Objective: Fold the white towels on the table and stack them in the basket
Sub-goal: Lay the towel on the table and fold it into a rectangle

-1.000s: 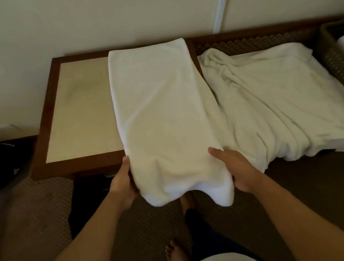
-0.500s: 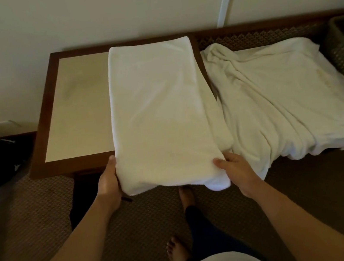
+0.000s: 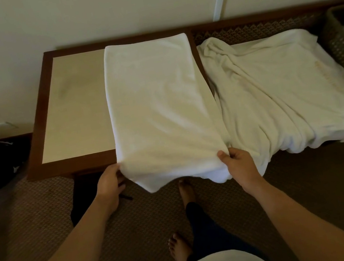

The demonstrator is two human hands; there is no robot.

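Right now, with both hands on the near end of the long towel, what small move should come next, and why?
Probably lift the near end and fold it toward the far end. The left hand and right hand grip the near corners of the folded towel, which lies lengthwise and overhangs the table.

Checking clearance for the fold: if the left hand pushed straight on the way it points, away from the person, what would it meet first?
Probably the table's dark wooden front edge: the left hand grips the folded towel at its near corner just before that edge. Depth is unclear.
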